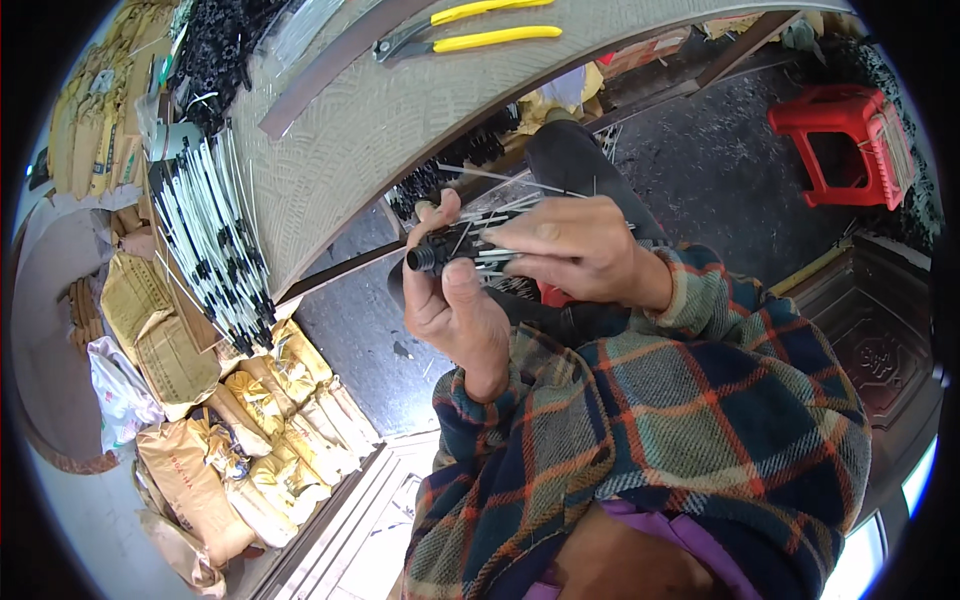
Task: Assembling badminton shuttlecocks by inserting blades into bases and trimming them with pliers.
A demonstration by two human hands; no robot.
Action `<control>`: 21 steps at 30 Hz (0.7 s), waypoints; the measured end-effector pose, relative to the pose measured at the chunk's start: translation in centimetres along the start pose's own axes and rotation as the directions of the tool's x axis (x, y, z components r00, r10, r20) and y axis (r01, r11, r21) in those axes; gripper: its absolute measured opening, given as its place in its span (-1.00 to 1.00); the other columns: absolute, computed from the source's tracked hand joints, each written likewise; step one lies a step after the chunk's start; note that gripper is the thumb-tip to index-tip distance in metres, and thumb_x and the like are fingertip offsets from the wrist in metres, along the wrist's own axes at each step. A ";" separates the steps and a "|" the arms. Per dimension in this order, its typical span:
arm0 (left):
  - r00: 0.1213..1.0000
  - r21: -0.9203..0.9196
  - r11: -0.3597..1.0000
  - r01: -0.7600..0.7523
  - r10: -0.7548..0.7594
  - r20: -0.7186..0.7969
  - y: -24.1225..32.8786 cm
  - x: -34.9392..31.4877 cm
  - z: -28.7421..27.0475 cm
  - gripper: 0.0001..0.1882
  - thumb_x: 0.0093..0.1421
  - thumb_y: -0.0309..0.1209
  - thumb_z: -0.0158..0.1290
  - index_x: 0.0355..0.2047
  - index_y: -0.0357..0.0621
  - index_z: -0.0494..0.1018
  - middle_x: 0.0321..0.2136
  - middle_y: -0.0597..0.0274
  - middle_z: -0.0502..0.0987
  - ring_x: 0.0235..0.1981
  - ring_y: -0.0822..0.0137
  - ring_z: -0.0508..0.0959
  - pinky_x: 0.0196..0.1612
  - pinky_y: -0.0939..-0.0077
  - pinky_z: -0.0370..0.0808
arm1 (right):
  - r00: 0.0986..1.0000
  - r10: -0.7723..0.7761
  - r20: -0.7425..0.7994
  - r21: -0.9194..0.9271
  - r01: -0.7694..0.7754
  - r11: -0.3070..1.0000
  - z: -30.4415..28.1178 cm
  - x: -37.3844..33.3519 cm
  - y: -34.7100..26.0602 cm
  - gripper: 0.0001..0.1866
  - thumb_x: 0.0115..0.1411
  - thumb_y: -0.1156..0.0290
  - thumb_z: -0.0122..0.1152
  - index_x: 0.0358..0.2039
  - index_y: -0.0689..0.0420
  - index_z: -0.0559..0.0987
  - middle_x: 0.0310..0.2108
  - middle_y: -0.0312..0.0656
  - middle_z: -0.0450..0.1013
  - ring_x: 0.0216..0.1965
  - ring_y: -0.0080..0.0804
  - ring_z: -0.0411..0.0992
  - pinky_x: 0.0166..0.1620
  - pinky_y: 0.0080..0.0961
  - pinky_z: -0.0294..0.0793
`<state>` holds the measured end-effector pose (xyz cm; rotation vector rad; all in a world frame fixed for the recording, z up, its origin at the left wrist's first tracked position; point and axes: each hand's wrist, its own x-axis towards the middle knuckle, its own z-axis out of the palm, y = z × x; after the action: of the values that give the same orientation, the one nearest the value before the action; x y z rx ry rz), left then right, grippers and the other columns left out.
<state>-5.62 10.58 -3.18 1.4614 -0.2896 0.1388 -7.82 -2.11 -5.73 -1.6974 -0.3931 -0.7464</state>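
My left hand [455,318] is closed around a black hollow plastic hub [428,256] with a ridged end, its thumb and fingers on either side. Thin white and grey rods [494,256] with black parts fan out from the hub, looking like the ribs of an umbrella frame. Right beside the hub, my right hand [575,245] pinches at these rods, its thumb and fingertips close together. The bundle's far ends are partly hidden behind my right hand and sleeve. Yellow-handled pliers [490,42] lie on the table, away from both hands.
Beyond my hands is a grey patterned table [360,150] with a dark-edged strip. Bundled black-and-white rods [212,240] stand at the left. Below them lie brown and yellow wrapped packages [255,420]. A red plastic stool [840,140] stands on the dark floor at the right.
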 end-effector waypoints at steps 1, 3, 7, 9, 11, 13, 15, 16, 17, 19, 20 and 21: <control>1.000 -0.077 0.997 0.014 -0.014 -0.002 0.1 0.0 0.1 -0.53 0.15 -0.28 -0.05 -0.10 -0.52 0.28 -0.12 -0.16 0.41 0.06 0.17 0.28 0.20 0.24 0.01 | 1.000 0.004 -0.004 -0.001 -0.004 1.000 0.0 0.0 0.0 -0.70 -0.14 0.56 0.28 -0.30 0.28 0.54 -0.50 -0.08 0.48 -0.52 -0.33 0.47 -0.49 -0.54 0.42; 1.000 -0.077 0.997 0.011 -0.010 0.004 -0.3 -0.1 0.1 -0.51 0.15 -0.23 -0.04 -0.12 -0.52 0.29 -0.14 -0.19 0.41 0.08 0.14 0.26 0.19 0.22 0.02 | 0.996 0.088 0.001 0.203 -0.086 0.975 0.0 0.0 0.1 -0.74 -0.14 0.54 0.28 -0.35 0.26 0.55 -0.51 -0.10 0.46 -0.54 -0.36 0.43 -0.49 -0.55 0.38; 0.998 -0.063 0.996 -0.060 0.062 0.026 -0.5 0.1 0.1 -0.49 0.16 -0.19 -0.04 -0.14 -0.51 0.29 -0.16 -0.17 0.43 0.05 0.15 0.30 0.21 0.24 -0.02 | 0.990 0.132 0.049 0.186 -0.138 0.973 -0.4 0.3 0.7 -0.76 -0.13 0.50 0.29 -0.38 0.25 0.54 -0.52 -0.12 0.45 -0.56 -0.38 0.40 -0.51 -0.55 0.35; 0.995 -0.017 0.997 -0.079 0.080 0.051 -0.5 0.1 0.1 -0.49 0.16 -0.18 -0.05 -0.15 -0.50 0.29 -0.16 -0.17 0.43 0.04 0.16 0.32 0.23 0.24 -0.05 | 0.997 0.066 0.039 0.158 -0.071 0.985 -0.3 0.5 0.9 -0.78 -0.12 0.49 0.29 -0.41 0.24 0.53 -0.57 -0.15 0.42 -0.58 -0.37 0.39 -0.54 -0.52 0.34; 0.995 -0.005 0.995 -0.099 0.099 0.030 -0.7 0.0 0.1 -0.48 0.15 -0.16 -0.05 -0.16 -0.51 0.29 -0.18 -0.16 0.44 0.01 0.16 0.37 0.24 0.24 -0.11 | 0.998 0.024 0.051 0.037 -0.026 0.999 -0.7 1.0 0.6 -0.80 -0.11 0.49 0.29 -0.42 0.24 0.53 -0.58 -0.15 0.42 -0.59 -0.35 0.39 -0.55 -0.52 0.34; 0.996 -0.003 0.996 -0.085 0.085 0.008 -0.6 -0.1 0.4 -0.47 0.15 -0.15 -0.05 -0.16 -0.51 0.29 -0.19 -0.16 0.45 0.00 0.15 0.38 0.24 0.24 -0.12 | 0.997 -0.018 0.072 -0.082 0.024 0.996 -0.9 1.2 0.6 -0.81 -0.11 0.49 0.28 -0.43 0.23 0.52 -0.59 -0.16 0.41 -0.60 -0.33 0.39 -0.56 -0.52 0.34; 0.997 0.000 0.997 -0.074 0.074 -0.019 -0.5 0.0 0.5 -0.47 0.15 -0.15 -0.05 -0.16 -0.51 0.29 -0.19 -0.16 0.45 -0.01 0.15 0.39 0.25 0.24 -0.13 | 0.994 -0.036 0.104 -0.063 0.043 0.997 -0.7 1.2 1.2 -0.83 -0.10 0.49 0.28 -0.44 0.21 0.52 -0.62 -0.16 0.41 -0.65 -0.31 0.39 -0.61 -0.53 0.31; 0.996 0.002 0.996 -0.088 0.088 -0.003 -0.5 -0.1 0.4 -0.47 0.16 -0.15 -0.06 -0.17 -0.51 0.29 -0.20 -0.16 0.45 -0.02 0.14 0.39 0.25 0.23 -0.13 | 0.994 -0.036 0.102 -0.062 0.042 0.997 -0.7 1.2 1.2 -0.83 -0.10 0.49 0.28 -0.44 0.21 0.52 -0.62 -0.16 0.41 -0.65 -0.31 0.39 -0.61 -0.53 0.31; 0.995 0.001 0.995 -0.101 0.101 0.011 -0.6 -0.1 0.4 -0.47 0.16 -0.14 -0.06 -0.17 -0.51 0.29 -0.20 -0.16 0.45 -0.02 0.14 0.40 0.25 0.23 -0.13 | 0.994 -0.044 0.104 -0.031 0.047 0.998 -0.8 1.2 1.3 -0.84 -0.09 0.48 0.27 -0.46 0.22 0.52 -0.63 -0.15 0.41 -0.67 -0.31 0.38 -0.62 -0.54 0.30; 0.995 0.007 0.995 -0.100 0.100 0.016 -0.6 -0.2 0.6 -0.46 0.16 -0.13 -0.07 -0.17 -0.52 0.29 -0.20 -0.15 0.45 -0.02 0.13 0.40 0.25 0.23 -0.14 | 0.993 -0.051 0.107 0.001 0.051 0.999 -1.2 1.4 1.5 -0.85 -0.07 0.47 0.26 -0.47 0.23 0.52 -0.64 -0.14 0.41 -0.69 -0.32 0.38 -0.64 -0.55 0.28; 0.995 0.015 0.995 -0.101 0.101 0.022 -0.7 -0.2 0.6 -0.45 0.16 -0.12 -0.08 -0.18 -0.52 0.30 -0.21 -0.15 0.45 -0.02 0.12 0.40 0.25 0.22 -0.14 | 0.973 0.042 0.225 0.076 -0.061 0.995 -1.6 1.7 1.6 -0.86 -0.06 0.48 0.25 -0.47 0.25 0.52 -0.65 -0.13 0.41 -0.69 -0.32 0.38 -0.64 -0.55 0.28; 0.995 0.015 0.995 -0.101 0.100 0.021 -0.8 -0.1 0.5 -0.45 0.16 -0.12 -0.08 -0.18 -0.52 0.30 -0.21 -0.15 0.45 -0.02 0.12 0.40 0.25 0.22 -0.14 | 0.930 0.123 0.346 0.136 -0.179 0.974 -2.0 2.0 1.6 -0.87 -0.05 0.48 0.23 -0.48 0.26 0.52 -0.65 -0.12 0.41 -0.69 -0.33 0.38 -0.65 -0.55 0.28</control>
<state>-5.59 9.96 -3.96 1.4647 -0.3794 0.2081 -5.91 -4.73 -5.37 -1.6757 -0.5374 -0.2990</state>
